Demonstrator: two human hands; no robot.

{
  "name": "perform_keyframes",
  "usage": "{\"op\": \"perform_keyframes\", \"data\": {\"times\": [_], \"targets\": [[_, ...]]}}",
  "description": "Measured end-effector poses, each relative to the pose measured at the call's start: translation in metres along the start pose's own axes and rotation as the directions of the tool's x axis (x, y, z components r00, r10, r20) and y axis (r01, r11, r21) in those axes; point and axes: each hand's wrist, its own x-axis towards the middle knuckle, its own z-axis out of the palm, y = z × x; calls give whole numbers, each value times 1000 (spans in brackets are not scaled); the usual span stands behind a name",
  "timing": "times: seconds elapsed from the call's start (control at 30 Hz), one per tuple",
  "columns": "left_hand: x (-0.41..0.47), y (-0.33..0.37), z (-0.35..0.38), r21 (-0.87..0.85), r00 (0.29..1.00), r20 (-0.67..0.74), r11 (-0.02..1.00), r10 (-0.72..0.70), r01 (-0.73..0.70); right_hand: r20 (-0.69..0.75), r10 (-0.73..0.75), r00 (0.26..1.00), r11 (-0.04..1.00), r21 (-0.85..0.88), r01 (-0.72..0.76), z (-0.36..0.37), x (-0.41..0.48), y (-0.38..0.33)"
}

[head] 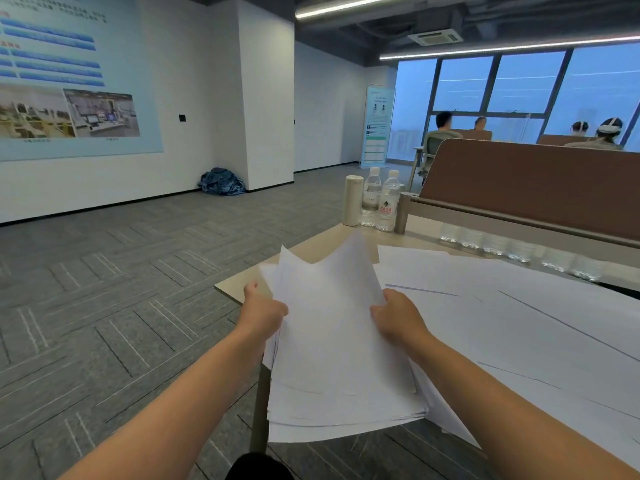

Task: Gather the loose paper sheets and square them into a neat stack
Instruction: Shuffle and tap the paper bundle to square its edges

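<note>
Open office: desk partitions (526, 181), carpet tiles (121, 306), wall poster (69, 74).

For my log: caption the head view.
Left hand and right hand hold uneven white paper sheets over a beige table.

Light wooden counter (419, 237). Loose paper sheets (519, 323) overlap across its surface from 2 to 4 o'clock. At 12 o'clock stand a white flask (352, 200) and two water bottles (388, 202), touching. A row of clear containers (512, 247) lines the brown partition (536, 188) at 1 o'clock.
</note>
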Motion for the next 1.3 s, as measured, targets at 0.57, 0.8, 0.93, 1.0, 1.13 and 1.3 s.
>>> {"op": "perform_keyframes", "data": {"times": [0.57, 0.8, 0.93, 1.0, 1.13, 1.3], "targets": [[-10, 39, -19, -126, 950, 185, 965, 250, -230, -39, 22, 999, 893, 450, -2, -25, 1, -5], [-11, 73, -31, -276, 894, 273, 919, 356, -282, 65, -15, 998, 607, 793, -42, -54, 6, -6], [-11, 86, -31, -306, 853, 333, 902, 402, -305, 97, -90, 991, 520, 853, -36, -67, 5, -5], [-11, 89, -29, -328, 836, 352, 892, 421, -311, 87, -116, 989, 522, 853, -13, -72, 3, -5], [-17, 101, -16, -380, 826, 313, 859, 469, -343, 38, -126, 991, 521, 853, 34, -86, -1, -4], [-25, 118, 2, -441, 800, 277, 810, 533, -387, -8, -166, 986, 464, 882, 85, -112, -4, -1]]}}
